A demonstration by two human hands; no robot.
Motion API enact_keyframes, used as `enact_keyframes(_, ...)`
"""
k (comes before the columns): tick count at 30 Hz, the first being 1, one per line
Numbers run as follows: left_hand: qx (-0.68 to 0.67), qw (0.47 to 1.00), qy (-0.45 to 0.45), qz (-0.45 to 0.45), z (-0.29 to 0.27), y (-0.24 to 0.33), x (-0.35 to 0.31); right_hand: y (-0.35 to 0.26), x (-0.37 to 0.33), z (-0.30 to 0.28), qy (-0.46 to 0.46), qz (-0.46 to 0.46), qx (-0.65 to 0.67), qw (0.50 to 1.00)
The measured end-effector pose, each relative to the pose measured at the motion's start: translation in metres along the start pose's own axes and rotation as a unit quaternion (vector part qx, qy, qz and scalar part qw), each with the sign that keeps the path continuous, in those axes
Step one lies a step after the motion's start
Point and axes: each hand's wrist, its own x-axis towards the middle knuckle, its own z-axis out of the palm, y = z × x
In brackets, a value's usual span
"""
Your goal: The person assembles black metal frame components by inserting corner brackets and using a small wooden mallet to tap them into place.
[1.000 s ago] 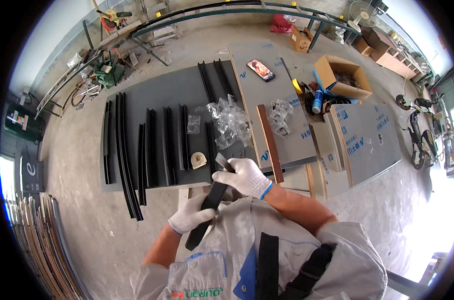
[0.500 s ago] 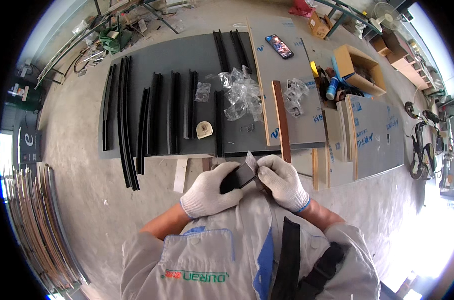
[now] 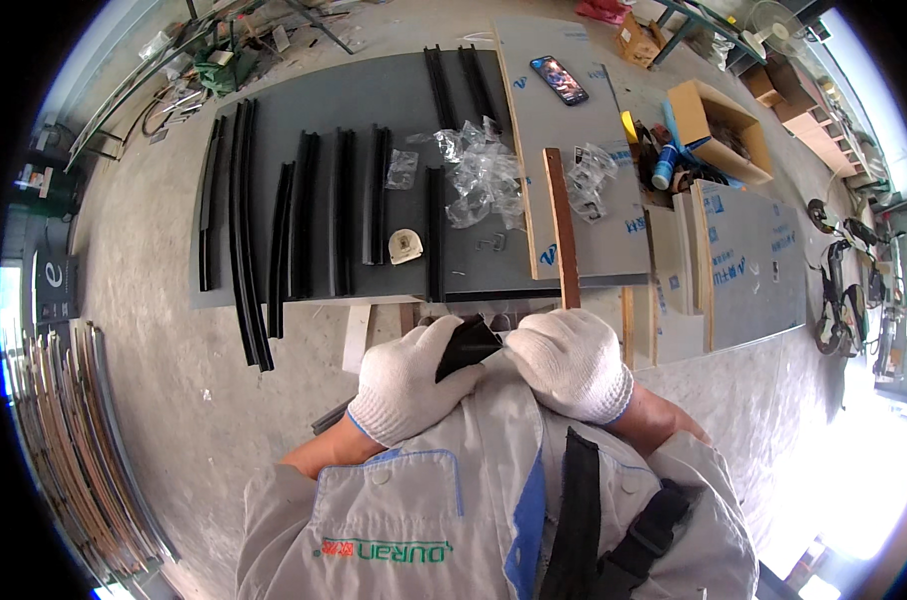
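In front of my chest, my gloved left hand (image 3: 414,380) is wrapped round a short flat black piece (image 3: 468,347), thumb below and fingers above. Its right end points toward my gloved right hand (image 3: 571,364), whose fingers are curled and pressed together right beside that end. What those fingertips pinch is hidden by the glove. Beyond the hands, several long black channel profiles (image 3: 342,212) lie side by side on a dark grey board. Nearest the hands is a single black profile (image 3: 435,235), with a cream tape measure (image 3: 406,246) to its left.
Crumpled clear plastic bags (image 3: 484,175) lie on the dark grey board (image 3: 374,90). On a lighter panel (image 3: 604,250) rest a phone (image 3: 559,80) and a brown strip (image 3: 562,225), which sticks out past the near edge. An open cardboard box (image 3: 719,135) stands at the right.
The black piece has tilted, and the pale plate that stood up at its right end no longer shows. My right hand has turned, its back now facing up, over that end.
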Motion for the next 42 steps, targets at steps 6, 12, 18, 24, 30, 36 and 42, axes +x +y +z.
enact_keyframes(6,-0.041,0.999,-0.011,-0.008,0.001,-0.005,-0.001,0.013,0.006,-0.010,0.069,0.105,0.139,0.982)
enact_keyframes(12,-0.117,0.992,-0.046,-0.009,0.000,-0.016,-0.005,0.024,0.016,0.012,0.066,0.253,0.175,0.949)
enact_keyframes(18,-0.156,0.986,-0.052,-0.001,-0.001,-0.018,0.000,0.017,0.024,0.012,0.039,0.291,0.191,0.937)
enact_keyframes(24,-0.201,0.977,-0.042,0.062,0.004,-0.029,0.000,0.016,0.022,0.011,-0.056,0.335,0.353,0.872)
enact_keyframes(30,-0.239,0.967,-0.081,0.037,0.001,-0.032,-0.002,0.008,0.024,0.011,0.000,0.252,0.328,0.910)
enact_keyframes(36,-0.238,0.970,-0.051,0.024,0.002,-0.029,-0.007,-0.002,0.014,-0.022,-0.010,0.224,0.272,0.936)
enact_keyframes(42,-0.129,0.986,0.016,0.102,0.002,-0.022,-0.002,0.001,0.015,-0.020,0.026,0.221,0.073,0.972)
